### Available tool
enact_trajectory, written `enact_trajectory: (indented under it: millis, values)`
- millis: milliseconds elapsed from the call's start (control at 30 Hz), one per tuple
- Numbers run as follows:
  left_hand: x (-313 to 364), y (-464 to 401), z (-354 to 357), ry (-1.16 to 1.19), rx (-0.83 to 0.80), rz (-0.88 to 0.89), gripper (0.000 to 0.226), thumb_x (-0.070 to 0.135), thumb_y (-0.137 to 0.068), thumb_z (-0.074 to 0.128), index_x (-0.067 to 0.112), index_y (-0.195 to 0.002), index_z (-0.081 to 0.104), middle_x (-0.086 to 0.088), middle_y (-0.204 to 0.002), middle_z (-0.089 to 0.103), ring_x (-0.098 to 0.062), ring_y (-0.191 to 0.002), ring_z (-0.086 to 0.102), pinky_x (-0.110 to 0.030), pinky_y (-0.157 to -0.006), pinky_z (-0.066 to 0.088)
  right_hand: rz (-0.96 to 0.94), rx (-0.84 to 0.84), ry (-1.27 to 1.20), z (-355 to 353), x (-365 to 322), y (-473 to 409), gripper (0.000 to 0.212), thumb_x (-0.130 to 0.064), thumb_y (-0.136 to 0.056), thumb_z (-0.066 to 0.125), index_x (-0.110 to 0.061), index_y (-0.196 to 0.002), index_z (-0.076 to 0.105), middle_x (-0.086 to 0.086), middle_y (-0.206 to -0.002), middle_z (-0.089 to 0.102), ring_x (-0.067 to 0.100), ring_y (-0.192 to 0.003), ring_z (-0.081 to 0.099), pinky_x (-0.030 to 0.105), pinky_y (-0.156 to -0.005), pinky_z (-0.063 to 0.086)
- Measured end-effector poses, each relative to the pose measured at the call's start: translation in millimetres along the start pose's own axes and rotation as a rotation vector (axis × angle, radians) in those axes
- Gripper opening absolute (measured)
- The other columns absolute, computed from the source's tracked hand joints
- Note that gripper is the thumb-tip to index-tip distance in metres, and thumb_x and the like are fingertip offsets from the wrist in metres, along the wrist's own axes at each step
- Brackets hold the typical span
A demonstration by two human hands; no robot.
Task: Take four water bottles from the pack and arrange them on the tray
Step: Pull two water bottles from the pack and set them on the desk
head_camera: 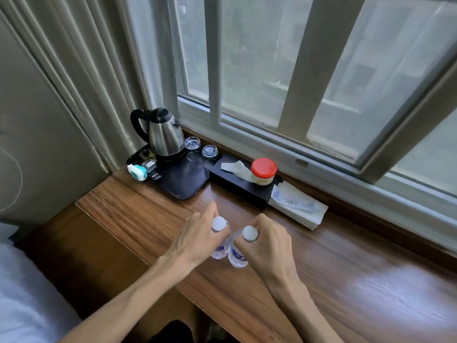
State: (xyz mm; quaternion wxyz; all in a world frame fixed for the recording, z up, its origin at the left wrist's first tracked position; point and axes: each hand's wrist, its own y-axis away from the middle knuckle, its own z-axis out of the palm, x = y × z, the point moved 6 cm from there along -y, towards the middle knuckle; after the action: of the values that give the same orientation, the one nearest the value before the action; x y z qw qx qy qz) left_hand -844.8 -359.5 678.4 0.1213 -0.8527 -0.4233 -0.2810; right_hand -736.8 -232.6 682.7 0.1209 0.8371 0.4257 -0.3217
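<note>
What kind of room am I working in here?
Probably a hotel room: a black tray with a kettle and glasses on a wooden ledge under the window, a bed edge at left.

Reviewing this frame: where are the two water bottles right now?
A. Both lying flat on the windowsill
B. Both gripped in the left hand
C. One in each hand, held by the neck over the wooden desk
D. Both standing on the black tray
C: the left hand grips one water bottle and the right hand grips the other bottle, over the wooden desk, short of the black tray.
</note>
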Motion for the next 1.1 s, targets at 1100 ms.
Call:
enact_trajectory:
  millis: [1100]
  values:
    - [-33, -213, -10, 0.023, -0.257, 0.322, 0.027, 0.03, -0.091, 0.06, 0.012, -0.097, 0.042, -0.011, -0.095, 0.07, -0.034, -0.086, 0.067, -0.045, -0.071, 0.052, 0.298, 0.232, 0.175, 58, -28, -165, 0.022, -0.031, -0.078, 0.066, -0.011, -0.086, 0.059, 0.004, -0.079, 0.066, 0.024, -0.073, 0.06, 0.032, -0.062, 0.041]
